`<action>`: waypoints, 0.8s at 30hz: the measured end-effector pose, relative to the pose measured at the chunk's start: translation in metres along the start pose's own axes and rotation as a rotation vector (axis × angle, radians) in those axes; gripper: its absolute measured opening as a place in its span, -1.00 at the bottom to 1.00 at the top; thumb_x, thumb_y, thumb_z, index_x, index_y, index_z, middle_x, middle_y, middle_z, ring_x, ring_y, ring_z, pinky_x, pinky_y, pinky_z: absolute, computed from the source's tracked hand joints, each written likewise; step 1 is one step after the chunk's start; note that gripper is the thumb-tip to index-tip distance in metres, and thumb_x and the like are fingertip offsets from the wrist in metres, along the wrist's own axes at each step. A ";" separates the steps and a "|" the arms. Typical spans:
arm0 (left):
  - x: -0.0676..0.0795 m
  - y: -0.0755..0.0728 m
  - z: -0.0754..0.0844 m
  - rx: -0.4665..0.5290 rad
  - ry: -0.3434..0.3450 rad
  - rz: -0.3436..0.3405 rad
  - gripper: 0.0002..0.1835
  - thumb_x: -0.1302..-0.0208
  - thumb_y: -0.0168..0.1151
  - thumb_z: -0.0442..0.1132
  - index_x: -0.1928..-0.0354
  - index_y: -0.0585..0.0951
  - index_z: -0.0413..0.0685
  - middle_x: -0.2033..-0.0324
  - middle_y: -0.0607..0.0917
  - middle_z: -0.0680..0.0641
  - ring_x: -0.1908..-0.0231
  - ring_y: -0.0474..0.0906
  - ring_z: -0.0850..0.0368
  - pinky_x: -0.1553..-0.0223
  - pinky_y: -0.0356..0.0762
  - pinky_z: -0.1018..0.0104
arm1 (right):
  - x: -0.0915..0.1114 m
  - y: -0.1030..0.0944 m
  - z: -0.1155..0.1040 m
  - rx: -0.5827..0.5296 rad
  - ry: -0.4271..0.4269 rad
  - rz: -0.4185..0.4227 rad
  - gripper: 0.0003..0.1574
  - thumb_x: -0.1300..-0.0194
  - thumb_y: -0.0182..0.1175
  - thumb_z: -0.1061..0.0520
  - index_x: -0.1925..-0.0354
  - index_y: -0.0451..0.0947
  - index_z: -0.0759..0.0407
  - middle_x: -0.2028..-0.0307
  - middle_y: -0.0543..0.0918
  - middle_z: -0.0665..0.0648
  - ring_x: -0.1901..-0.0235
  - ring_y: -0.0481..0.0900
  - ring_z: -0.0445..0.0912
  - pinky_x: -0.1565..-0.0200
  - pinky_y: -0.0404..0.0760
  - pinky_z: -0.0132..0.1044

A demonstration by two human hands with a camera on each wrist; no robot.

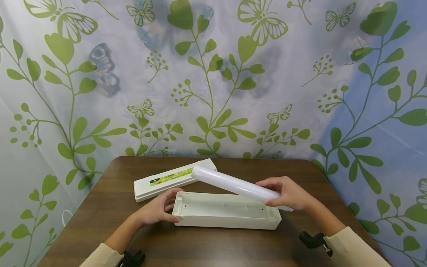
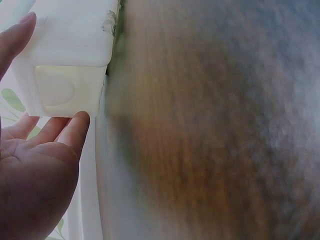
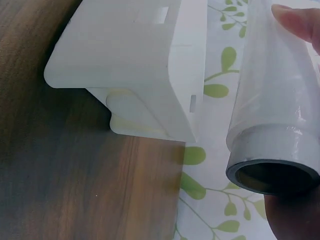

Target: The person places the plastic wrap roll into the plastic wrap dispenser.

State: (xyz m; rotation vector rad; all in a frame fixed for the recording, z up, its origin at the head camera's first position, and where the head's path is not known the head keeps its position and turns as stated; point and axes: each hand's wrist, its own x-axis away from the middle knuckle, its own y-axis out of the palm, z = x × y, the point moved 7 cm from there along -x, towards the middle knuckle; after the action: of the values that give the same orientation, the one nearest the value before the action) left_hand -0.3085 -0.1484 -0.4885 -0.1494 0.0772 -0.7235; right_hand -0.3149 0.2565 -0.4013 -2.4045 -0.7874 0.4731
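Note:
A long white open box (image 1: 230,221), the base of a cling film dispenser, lies lengthwise on the table. My left hand (image 1: 160,208) grips its left end, thumb at the front corner and fingers at the back; the left wrist view shows the fingertips against the box end (image 2: 70,92). My right hand (image 1: 287,193) holds a roll of cling film (image 1: 233,182) near its right end, thumb and fingers on opposite sides. The roll slants over the box, its left end higher and farther back. In the right wrist view the hollow dark core (image 3: 275,177) shows at the roll's end.
Behind the box, to the left, lies the white lid (image 1: 150,189) with a yellow-green label; the roll's left end overlaps it in the head view. The brown wooden table (image 1: 213,244) ends at a curtain (image 1: 213,92) printed with green leaves and butterflies.

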 end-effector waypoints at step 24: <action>-0.002 -0.001 -0.004 0.015 0.013 -0.021 -0.01 -0.13 0.52 -0.42 -0.51 0.12 -0.14 -0.41 0.26 -0.42 -0.42 0.24 -0.44 -0.17 0.60 0.31 | -0.016 0.021 0.005 -0.048 -0.112 -0.150 -0.36 -0.20 0.47 0.27 -0.26 0.60 0.17 -0.15 0.71 0.20 0.09 0.71 -0.16 0.13 0.73 -0.23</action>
State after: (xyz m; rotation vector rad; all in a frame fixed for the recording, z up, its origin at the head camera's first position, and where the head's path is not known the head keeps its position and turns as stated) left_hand -0.3110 -0.1481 -0.4920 -0.1317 0.0823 -0.7460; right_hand -0.3211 0.2342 -0.4157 -2.3569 -1.0304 0.5372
